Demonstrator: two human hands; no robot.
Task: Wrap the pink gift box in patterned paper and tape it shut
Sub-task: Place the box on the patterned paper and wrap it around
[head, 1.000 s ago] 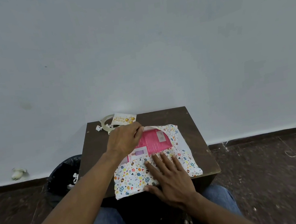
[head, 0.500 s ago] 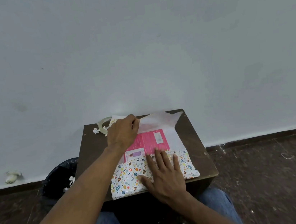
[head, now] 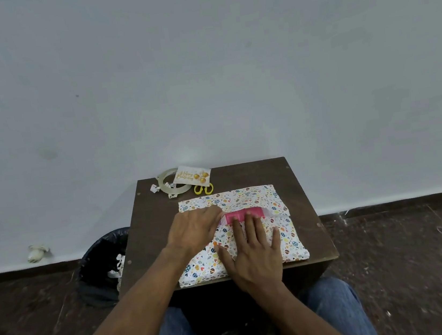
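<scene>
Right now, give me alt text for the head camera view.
Two hands fold patterned paper over a pink gift box on a small dark table; the right hand presses flat, the left hand holds the far flap.

Gold script lettering is printed on the small white card [head: 193,177] at the far edge of the table [head: 298,185], beside printed gold balloons; the wording cannot be read. A white label patch is seen on the pink gift box [head: 244,215]; its print is too small to read.
</scene>
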